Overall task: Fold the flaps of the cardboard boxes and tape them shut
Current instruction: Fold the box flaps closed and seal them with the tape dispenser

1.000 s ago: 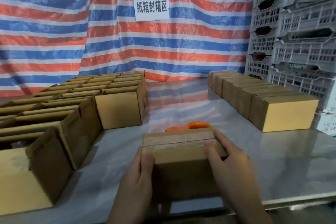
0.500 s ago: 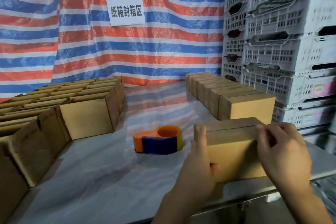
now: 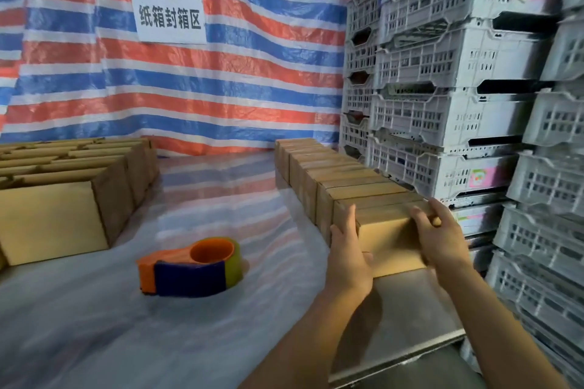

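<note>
L hand point(image 3: 347, 259) + R hand point(image 3: 442, 237) grip box point(image 3: 390, 243) | at near end of row point(image 3: 331, 172)

1 view: head-worn wide-angle camera, facing forward and down over counter point(image 3: 94, 325). Aim angled toward right end of counter: stacked crates point(image 3: 458, 66) fill right side of frame, striped tarp point(image 3: 237, 88) with sign point(image 3: 170, 17) spans upper left and centre. Close range: both forearms enter from bottom edge; left hand point(image 3: 347, 259) and right hand point(image 3: 442, 240) hold closed box point(image 3: 390, 246) at lower right of centre, within arm's reach of lens. Counter's near edge crosses lower right corner diagonally. Crate verticals lean and bow toward frame edges.
</note>
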